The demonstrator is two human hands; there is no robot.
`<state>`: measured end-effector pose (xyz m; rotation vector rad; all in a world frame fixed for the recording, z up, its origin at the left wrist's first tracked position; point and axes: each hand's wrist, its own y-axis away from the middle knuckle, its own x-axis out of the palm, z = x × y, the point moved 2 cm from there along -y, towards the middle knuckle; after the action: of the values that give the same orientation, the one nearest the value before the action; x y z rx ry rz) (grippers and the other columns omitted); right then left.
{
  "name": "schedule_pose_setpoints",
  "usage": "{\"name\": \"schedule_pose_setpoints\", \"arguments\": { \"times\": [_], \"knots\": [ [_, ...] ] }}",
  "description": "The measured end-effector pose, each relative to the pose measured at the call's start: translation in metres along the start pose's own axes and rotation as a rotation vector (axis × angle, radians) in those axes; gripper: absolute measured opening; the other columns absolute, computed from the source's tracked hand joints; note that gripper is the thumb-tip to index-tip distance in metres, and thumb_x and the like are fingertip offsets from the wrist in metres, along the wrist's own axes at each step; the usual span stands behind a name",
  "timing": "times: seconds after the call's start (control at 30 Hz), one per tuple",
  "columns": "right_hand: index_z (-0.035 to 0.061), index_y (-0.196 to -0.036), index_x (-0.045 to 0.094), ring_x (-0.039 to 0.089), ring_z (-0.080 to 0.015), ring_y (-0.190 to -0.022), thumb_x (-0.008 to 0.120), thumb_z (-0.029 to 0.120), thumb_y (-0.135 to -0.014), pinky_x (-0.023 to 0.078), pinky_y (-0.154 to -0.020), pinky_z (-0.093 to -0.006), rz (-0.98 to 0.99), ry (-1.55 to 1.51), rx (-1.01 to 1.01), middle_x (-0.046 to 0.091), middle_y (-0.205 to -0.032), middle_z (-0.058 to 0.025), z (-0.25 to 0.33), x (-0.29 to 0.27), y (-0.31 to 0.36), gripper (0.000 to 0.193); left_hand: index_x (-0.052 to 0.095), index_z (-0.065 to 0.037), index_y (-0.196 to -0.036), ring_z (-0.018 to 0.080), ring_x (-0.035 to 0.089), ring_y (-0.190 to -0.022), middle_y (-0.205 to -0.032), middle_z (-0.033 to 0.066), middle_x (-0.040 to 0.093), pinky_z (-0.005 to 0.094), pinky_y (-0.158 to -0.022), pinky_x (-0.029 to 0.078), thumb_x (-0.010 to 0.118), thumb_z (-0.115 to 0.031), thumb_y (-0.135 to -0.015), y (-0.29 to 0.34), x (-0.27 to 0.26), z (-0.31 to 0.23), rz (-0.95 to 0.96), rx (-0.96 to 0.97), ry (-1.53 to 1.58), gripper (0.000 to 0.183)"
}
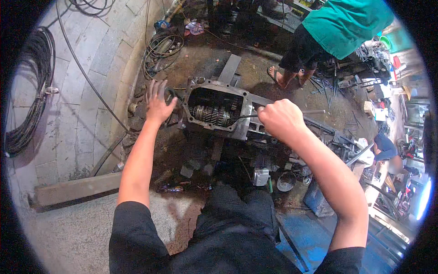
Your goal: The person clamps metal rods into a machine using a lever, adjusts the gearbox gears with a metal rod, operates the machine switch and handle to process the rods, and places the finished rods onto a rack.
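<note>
An open gearbox housing lies in front of me, with a rectangular opening on top. Inside it sits a row of toothed gears on a shaft. My right hand is wrapped in a fist round a thin metal rod just right of the housing. The rod's darker end reaches to the gears at the opening's right side; whether it touches them I cannot tell. My left hand, its fingers dark with grease, is spread beside the housing's left end and holds nothing.
A person in a green top stands at the far right. Coiled cable hangs on the left wall, and a hose lies beyond my left hand. A beam lies at left. A round metal bowl and several parts lie nearer right.
</note>
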<state>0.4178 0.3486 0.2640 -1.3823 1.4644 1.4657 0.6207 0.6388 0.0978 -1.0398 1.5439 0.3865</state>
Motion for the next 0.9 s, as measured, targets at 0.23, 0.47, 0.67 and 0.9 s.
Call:
{"name": "schedule_pose_setpoints", "arguments": {
  "times": [0.23, 0.47, 0.67, 0.9],
  "knots": [
    [0.0129, -0.068, 0.070, 0.069, -0.0220, -0.068, 0.061, 0.016, -0.075, 0.053, -0.056, -0.0352, 0.077, 0.023, -0.041, 0.069, -0.070, -0.0056, -0.003, 0.006, -0.011, 0.012, 0.042, -0.009, -0.135, 0.0342, 0.029, -0.136, -0.136, 0.0157, 0.044, 0.0469, -0.110, 0.026, 0.067, -0.031, -0.078, 0.000, 0.001, 0.004, 0.080, 0.048, 0.035, 0.067],
    [0.0165, -0.067, 0.072, 0.069, -0.0186, -0.067, 0.063, 0.018, -0.075, 0.053, -0.053, -0.0349, 0.096, 0.117, -0.059, 0.070, -0.069, -0.0018, 0.016, -0.011, -0.035, 0.011, 0.047, -0.008, -0.130, 0.0343, 0.032, -0.134, -0.132, 0.0138, 0.048, 0.0473, -0.109, 0.028, 0.070, -0.028, -0.074, 0.001, 0.003, 0.005, 0.034, 0.032, 0.074, 0.063],
    [0.0153, -0.065, 0.068, 0.068, -0.0232, -0.060, 0.059, 0.025, -0.078, 0.051, -0.049, -0.0358, 0.118, -0.040, 0.139, 0.066, -0.062, -0.0075, -0.017, 0.010, -0.014, 0.018, 0.050, -0.009, -0.127, 0.0303, 0.035, -0.132, -0.129, 0.0110, 0.051, 0.0458, -0.106, 0.032, 0.070, -0.030, -0.072, -0.002, -0.001, 0.000, 0.018, 0.002, 0.036, 0.062],
    [0.0127, -0.065, 0.070, 0.068, -0.0262, -0.061, 0.060, 0.026, -0.082, 0.054, -0.053, -0.0402, 0.115, -0.094, 0.206, 0.067, -0.065, -0.0088, -0.024, 0.017, -0.013, 0.024, 0.052, -0.011, -0.126, 0.0294, 0.037, -0.132, -0.128, 0.0105, 0.052, 0.0456, -0.106, 0.032, 0.070, -0.031, -0.072, 0.001, 0.001, 0.006, -0.027, -0.017, 0.101, 0.060]
  ]
}}
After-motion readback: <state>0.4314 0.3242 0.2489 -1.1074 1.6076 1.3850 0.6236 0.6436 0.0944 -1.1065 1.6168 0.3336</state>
